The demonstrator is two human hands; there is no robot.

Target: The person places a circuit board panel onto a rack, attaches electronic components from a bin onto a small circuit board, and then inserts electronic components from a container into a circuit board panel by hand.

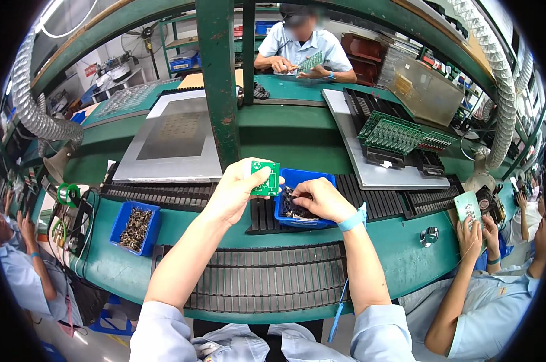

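My left hand (234,188) is closed on a small green circuit board (265,179), thumb across its face, held up just left of a blue bin. My right hand (322,200) reaches into that blue bin (306,175), which contains many small dark parts with thin leads (290,208). The fingers of that hand are pinched together among the parts; whatever they grip is hidden or too small to name. A blue wrist strap (352,218) circles my right wrist, its cord hanging down beside the forearm.
Another blue bin (134,228) of leaded parts sits at left. A black slotted rack (264,277) lies before me. A green post (220,78) rises beyond my left hand. Green boards (390,133) stand in racks at right. Co-workers sit across and on both sides, one holding a board (468,206).
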